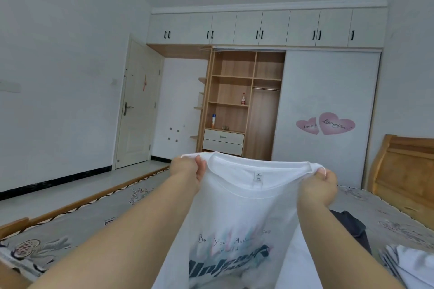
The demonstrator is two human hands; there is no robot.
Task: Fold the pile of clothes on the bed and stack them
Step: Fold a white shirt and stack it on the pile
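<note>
white t-shirt (246, 218), "be your", between left hand (187, 171), right hand (321, 183)

Two bare forearms, no sleeves, left grip (187, 169), right grip (325, 179), no rings

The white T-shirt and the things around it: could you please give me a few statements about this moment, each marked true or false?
1. Both hands hold the white T-shirt up by its shoulders. True: the left hand and the right hand each grip one side of the neckline.
2. The T-shirt lies folded flat on the bed. False: it hangs stretched between the hands, above the bed.
3. A dark garment lies on the bed to the right. True.
4. The T-shirt is plain. False: it bears printed lettering on the side facing the camera.
5. The wardrobe shelves are full of folded clothes. False: only a couple of bottles and some small items show there.
</note>
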